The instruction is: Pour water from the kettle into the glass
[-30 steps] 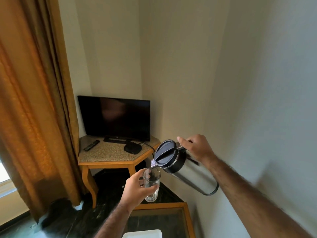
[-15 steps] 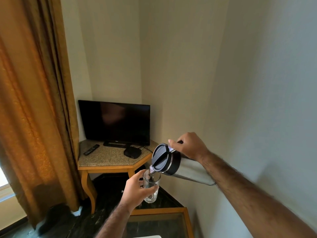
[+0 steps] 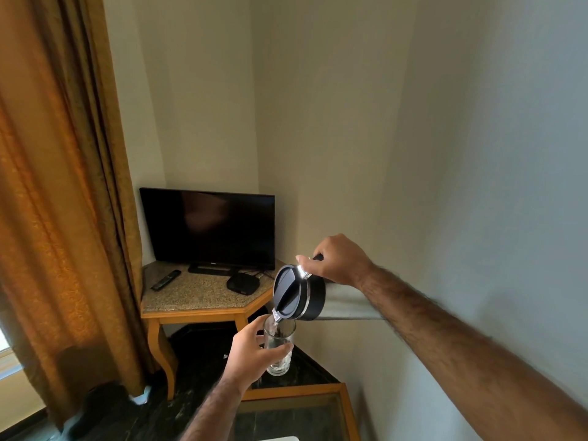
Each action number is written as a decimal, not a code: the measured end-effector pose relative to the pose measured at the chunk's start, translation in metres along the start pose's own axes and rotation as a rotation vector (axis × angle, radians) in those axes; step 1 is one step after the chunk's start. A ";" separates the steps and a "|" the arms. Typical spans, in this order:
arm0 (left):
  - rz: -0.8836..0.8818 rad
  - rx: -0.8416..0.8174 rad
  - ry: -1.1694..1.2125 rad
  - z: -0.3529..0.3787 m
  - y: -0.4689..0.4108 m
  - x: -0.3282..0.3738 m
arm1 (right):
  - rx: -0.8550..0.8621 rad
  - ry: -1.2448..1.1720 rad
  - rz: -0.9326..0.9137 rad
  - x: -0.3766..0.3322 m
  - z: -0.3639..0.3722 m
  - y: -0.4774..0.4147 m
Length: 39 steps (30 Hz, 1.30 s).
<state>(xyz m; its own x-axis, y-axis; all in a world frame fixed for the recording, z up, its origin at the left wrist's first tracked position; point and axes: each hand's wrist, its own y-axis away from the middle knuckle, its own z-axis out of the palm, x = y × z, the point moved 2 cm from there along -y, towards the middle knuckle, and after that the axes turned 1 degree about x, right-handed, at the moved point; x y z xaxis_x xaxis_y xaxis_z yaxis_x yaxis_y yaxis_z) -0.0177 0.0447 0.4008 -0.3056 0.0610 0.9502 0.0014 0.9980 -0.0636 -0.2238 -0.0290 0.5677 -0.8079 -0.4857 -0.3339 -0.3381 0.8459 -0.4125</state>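
— Left hand [image 3: 251, 354], what has it got?

— It is wrapped around a clear glass [image 3: 280, 348], thumb on the near side and fingers [image 3: 280, 351] curled across the front, holding it upright in the air. A little water sits in the bottom, and the base looks thick.

— And the right hand [image 3: 339, 259]?

— Closed on the dark handle at the top of the kettle [image 3: 305, 297], with the forearm stretching in from the lower right. The kettle is tipped nearly on its side, spout down, directly above the rim of the glass. Its round black lid faces the camera and stays closed; a thin bright band rings it, then a black collar, and the body behind is brushed metal. A thin clear stream [image 3: 274, 323] runs from the spout into the glass.

— What is beneath them?

— At the bottom edge, a desk [image 3: 346, 405] with a wooden frame and a dark glass top, and a dark floor [image 3: 197, 370] beyond it.

— Further back?

— A second wooden desk [image 3: 197, 296] with a speckled stone top fills the corner. On it lie a remote [image 3: 166, 279] at the left, a small black box [image 3: 242, 283] with a cable, and a dark television [image 3: 208, 229] on its stand. An orange-brown curtain [image 3: 63, 202] hangs down the left side, and pale walls close the rest.

— Any writing to read?

— There is a small mark on the lower bezel of the television, too tiny to make out. None shows on the kettle or the glass.
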 end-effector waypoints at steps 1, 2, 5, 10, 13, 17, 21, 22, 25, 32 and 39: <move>-0.004 0.000 0.002 0.000 0.000 0.000 | -0.008 0.001 -0.006 -0.001 0.000 -0.001; -0.005 0.000 0.000 -0.001 -0.001 0.000 | -0.014 0.001 -0.007 -0.001 -0.001 -0.002; -0.009 0.002 -0.003 -0.002 -0.001 0.002 | -0.020 -0.005 0.006 0.000 -0.001 -0.005; -0.007 0.007 -0.018 -0.003 -0.003 0.005 | -0.010 -0.001 0.016 0.005 0.002 -0.007; -0.012 0.008 -0.022 -0.003 -0.004 0.005 | -0.009 0.000 0.016 0.007 0.004 -0.007; -0.013 0.002 -0.030 -0.002 -0.005 0.004 | -0.010 -0.005 0.023 0.009 0.005 -0.009; -0.011 0.000 -0.034 -0.001 -0.007 0.003 | -0.012 -0.013 0.022 0.011 0.004 -0.011; -0.010 0.002 -0.035 -0.001 -0.008 0.003 | -0.013 -0.013 0.021 0.012 0.004 -0.011; -0.012 0.004 -0.036 0.000 -0.009 0.002 | -0.010 -0.007 0.017 0.013 0.005 -0.011; -0.026 -0.003 -0.045 0.000 -0.012 0.002 | -0.002 0.011 0.022 0.017 0.005 -0.011; -0.019 -0.005 -0.062 0.003 -0.016 0.000 | -0.005 0.019 0.004 0.017 0.004 -0.013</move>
<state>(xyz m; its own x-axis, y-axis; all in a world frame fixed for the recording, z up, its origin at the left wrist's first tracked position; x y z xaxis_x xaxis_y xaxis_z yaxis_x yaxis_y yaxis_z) -0.0210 0.0284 0.4012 -0.3639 0.0414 0.9305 -0.0001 0.9990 -0.0445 -0.2309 -0.0493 0.5642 -0.8184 -0.4777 -0.3196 -0.3368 0.8492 -0.4068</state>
